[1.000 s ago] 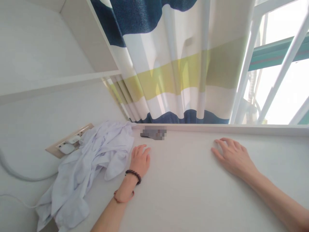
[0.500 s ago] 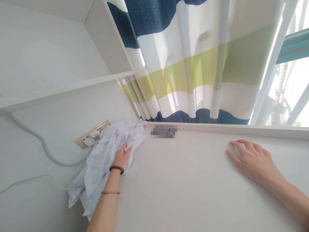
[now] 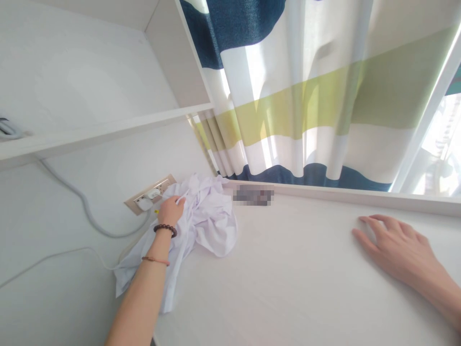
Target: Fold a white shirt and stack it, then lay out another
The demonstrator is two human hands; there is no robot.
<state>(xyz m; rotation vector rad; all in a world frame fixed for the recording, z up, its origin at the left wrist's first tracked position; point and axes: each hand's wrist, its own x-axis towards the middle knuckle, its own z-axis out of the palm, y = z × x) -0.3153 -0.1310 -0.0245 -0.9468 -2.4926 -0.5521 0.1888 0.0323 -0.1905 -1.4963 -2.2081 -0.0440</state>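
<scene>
A crumpled white cloth garment (image 3: 216,216) lies in a heap at the left end of the white tabletop (image 3: 288,283), against the wall. My left hand (image 3: 172,210), with a dark bead bracelet at the wrist, is closed on a fold of this cloth near the wall socket. Whether the cloth is a shirt or something else I cannot tell. On the right, my right hand (image 3: 398,247) rests on the tabletop with its fingers spread, holding nothing.
A wall socket (image 3: 136,204) with white plugs and grey cables sits just behind the cloth. Above it runs a white shelf (image 3: 108,126). A blurred dark object (image 3: 253,195) lies by the back ledge. Striped curtains (image 3: 284,115) hang behind the table.
My left hand has shifted toward the wall, gripping the cloth. The heap has spread toward the table's middle on its right side. The view has turned slightly left; my right hand stays on the table.
</scene>
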